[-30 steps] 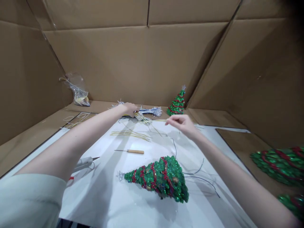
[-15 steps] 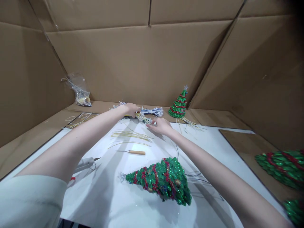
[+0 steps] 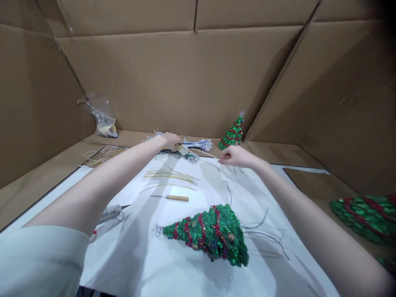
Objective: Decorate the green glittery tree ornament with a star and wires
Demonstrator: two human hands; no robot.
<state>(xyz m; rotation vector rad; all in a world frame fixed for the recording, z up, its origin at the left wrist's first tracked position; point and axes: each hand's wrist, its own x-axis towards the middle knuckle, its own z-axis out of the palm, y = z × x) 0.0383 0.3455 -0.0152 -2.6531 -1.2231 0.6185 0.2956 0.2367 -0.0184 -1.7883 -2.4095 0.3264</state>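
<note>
At the back of the white table, my left hand (image 3: 171,141) closes on a bundle of thin wires (image 3: 187,153) with pale ends. My right hand (image 3: 235,157) is off to the right, pinching the end of a yellowish wire (image 3: 202,153) that stretches out from that bundle. Just behind lies another bundle of blue and white wires (image 3: 200,144). A green glittery Christmas tree ornament (image 3: 207,235) with red garlands and a silver star lies on its side near me, dark wires trailing from its base. Several loose yellow wires (image 3: 170,175) lie in the middle.
A wooden-handled awl (image 3: 177,198) lies behind the tree ornament. The glue gun (image 3: 110,213) is by my left forearm. Another tree (image 3: 232,132) stands at the back; more trees (image 3: 365,216) lie at right. A plastic bag (image 3: 105,119) sits at the back left. Cardboard walls (image 3: 154,82) surround the table.
My right hand has moved right, away from the bundle, drawing a yellowish wire out with it. My left hand stays at the bundle.
</note>
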